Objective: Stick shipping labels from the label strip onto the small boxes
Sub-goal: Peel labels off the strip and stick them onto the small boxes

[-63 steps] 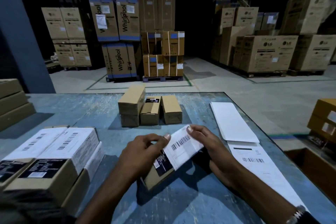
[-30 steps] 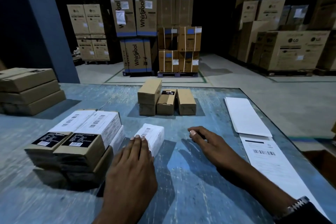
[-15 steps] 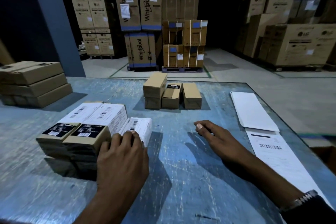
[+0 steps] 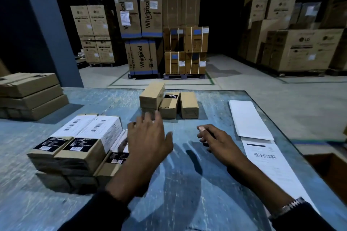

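A stack of labelled small boxes (image 4: 88, 142) stands at the left of the blue table (image 4: 187, 184), white barcode labels on top. My left hand (image 4: 148, 144) hovers open, fingers spread, just right of the stack, holding nothing; it partly hides a lower labelled box (image 4: 116, 157) beside the stack. Several unlabelled brown boxes (image 4: 170, 102) sit further back at the table's centre. My right hand (image 4: 216, 142) rests on the table, fingers loosely bent, empty. The label strip (image 4: 268, 157) lies along the right edge, one barcode label showing, blank backing (image 4: 247, 120) beyond it.
Flat brown cartons (image 4: 30, 95) are piled at the far left of the table. An open carton (image 4: 330, 167) sits below the table's right edge. Past the far edge, big appliance cartons (image 4: 163, 32) stand on pallets on the warehouse floor, beside a blue pillar (image 4: 48, 28).
The box that both hands held with its fresh label was slid left against the labelled stack. My left hand has now let go and lifted up and forward. My right hand stays resting.
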Demonstrator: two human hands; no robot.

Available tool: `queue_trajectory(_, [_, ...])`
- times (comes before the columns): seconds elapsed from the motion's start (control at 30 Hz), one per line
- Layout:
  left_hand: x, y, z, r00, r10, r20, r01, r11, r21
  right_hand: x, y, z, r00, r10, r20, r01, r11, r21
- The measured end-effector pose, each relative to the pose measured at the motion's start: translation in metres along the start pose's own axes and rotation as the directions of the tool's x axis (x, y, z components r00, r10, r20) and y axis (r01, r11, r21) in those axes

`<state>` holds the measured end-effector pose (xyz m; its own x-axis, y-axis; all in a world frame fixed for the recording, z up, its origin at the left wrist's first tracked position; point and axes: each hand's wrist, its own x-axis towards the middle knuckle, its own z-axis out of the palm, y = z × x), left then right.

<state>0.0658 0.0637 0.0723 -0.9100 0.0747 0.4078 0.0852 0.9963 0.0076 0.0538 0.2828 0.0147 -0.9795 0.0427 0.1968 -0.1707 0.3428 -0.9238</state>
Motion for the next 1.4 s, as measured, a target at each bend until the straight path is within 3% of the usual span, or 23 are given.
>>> queue_trajectory(0.2, [0.116, 0.021, 0.029, 0.96, -0.257, -0.107, 0.211, 0.922, -0.325, 0.006, 0.008, -0.01, 0.998, 0.016, -0.053, -0.017, 1.0, -0.013])
queue_trajectory(0.37, [0.16, -0.008, 0.065, 0.899, -0.427, 0.098, 0.431, 0.82, -0.375, 0.008, 0.008, -0.011, 0.999, 0.006, -0.052, -0.007, 1.0, -0.005])
queue_trajectory(0.5, [0.164, -0.025, 0.078, 0.913, -0.402, 0.073, 0.396, 0.825, -0.403, 0.009, 0.007, -0.009, 0.999, 0.003, -0.036, -0.004, 1.0, -0.014])
queue_trajectory(0.63, [0.158, -0.014, 0.057, 0.876, -0.482, -0.03, 0.39, 0.742, -0.545, 0.012, 0.004, -0.012, 0.998, 0.026, -0.05, -0.027, 0.999, -0.017])
queue_trajectory(0.7, [0.154, -0.006, 0.04, 0.851, -0.524, 0.018, 0.378, 0.589, -0.714, 0.014, 0.0, -0.015, 0.996, 0.041, -0.076, -0.041, 0.999, -0.001])
queue_trajectory(0.73, [0.151, -0.003, 0.029, 0.839, -0.532, 0.113, 0.377, 0.419, -0.826, 0.014, -0.003, -0.018, 0.995, 0.048, -0.089, -0.047, 0.999, 0.024])
queue_trajectory(0.77, [0.146, 0.001, 0.016, 0.841, -0.486, 0.239, 0.363, 0.179, -0.914, 0.014, -0.008, -0.021, 0.992, 0.06, -0.107, -0.053, 0.997, 0.062])
queue_trajectory(0.8, [0.137, 0.005, 0.002, 0.852, -0.379, 0.361, 0.372, -0.047, -0.927, 0.013, -0.011, -0.024, 0.989, 0.069, -0.131, -0.055, 0.992, 0.114])
queue_trajectory(0.83, [0.126, 0.008, -0.009, 0.861, -0.242, 0.448, 0.411, -0.188, -0.892, 0.012, -0.014, -0.028, 0.985, 0.073, -0.157, -0.043, 0.982, 0.186])
queue_trajectory(0.9, [0.101, 0.013, -0.022, 0.834, -0.011, 0.551, 0.526, -0.282, -0.802, 0.013, -0.018, -0.037, 0.978, 0.053, -0.202, 0.016, 0.945, 0.326])
queue_trajectory(1.0, [0.069, 0.016, -0.011, 0.748, 0.168, 0.642, 0.662, -0.242, -0.709, 0.013, -0.02, -0.05, 0.991, 0.027, -0.129, 0.04, 0.869, 0.493])
queue_trajectory(1.13, [0.031, 0.024, 0.012, 0.661, 0.241, 0.711, 0.75, -0.173, -0.638, 0.005, -0.025, -0.056, 0.996, 0.053, 0.066, -0.077, 0.889, 0.452])
queue_trajectory(1.2, [0.02, 0.027, 0.018, 0.695, 0.17, 0.698, 0.716, -0.089, -0.692, 0.003, -0.023, -0.054, 0.992, 0.091, 0.093, -0.121, 0.904, 0.41])
queue_trajectory(1.3, [0.017, 0.031, 0.022, 0.826, 0.073, 0.559, 0.526, 0.258, -0.81, 0.003, -0.023, -0.06, 0.972, 0.169, 0.165, -0.221, 0.899, 0.379])
queue_trajectory(1.4, [0.015, 0.033, 0.022, 0.912, 0.127, 0.391, 0.298, 0.45, -0.842, 0.006, -0.017, -0.073, 0.93, 0.249, 0.271, -0.321, 0.908, 0.269])
